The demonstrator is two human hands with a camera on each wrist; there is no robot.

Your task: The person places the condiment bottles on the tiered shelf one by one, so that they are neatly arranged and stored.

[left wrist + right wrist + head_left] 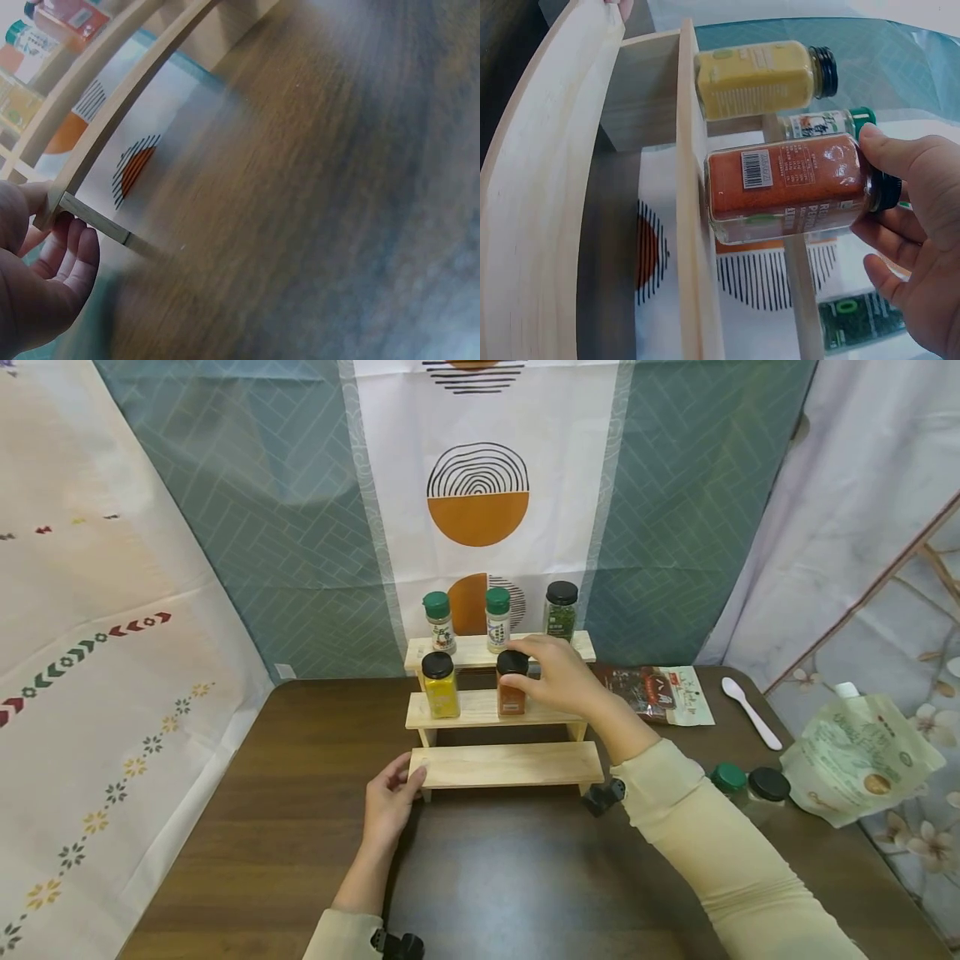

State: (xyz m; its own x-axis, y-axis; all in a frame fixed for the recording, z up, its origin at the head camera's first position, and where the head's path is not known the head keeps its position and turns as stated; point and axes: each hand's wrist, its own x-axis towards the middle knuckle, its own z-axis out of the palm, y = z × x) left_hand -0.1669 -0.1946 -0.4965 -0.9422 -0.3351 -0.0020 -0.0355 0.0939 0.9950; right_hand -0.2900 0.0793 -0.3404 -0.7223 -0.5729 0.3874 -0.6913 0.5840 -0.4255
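Note:
A three-tier wooden rack (506,766) stands on the table. My right hand (558,672) grips a jar of red spice (791,187) near its black lid, and the jar's base is at the middle tier. Left of it on that tier is a jar of yellow spice (441,693). Two green-capped shakers, one at the left (440,625) and one mid-tier (498,622), share the top tier with a black-lidded jar of green herbs (560,610). With thumb and fingers my left hand (390,797) holds the left end of the lowest tier.
Right of the rack lie a brown-and-white packet (660,693) and a white spoon (750,712). Near the table's right side stand a green-capped container (728,778), a black-lidded jar (768,785) and a spouted pouch (858,756). Patterned cloth (300,527) hangs behind the rack.

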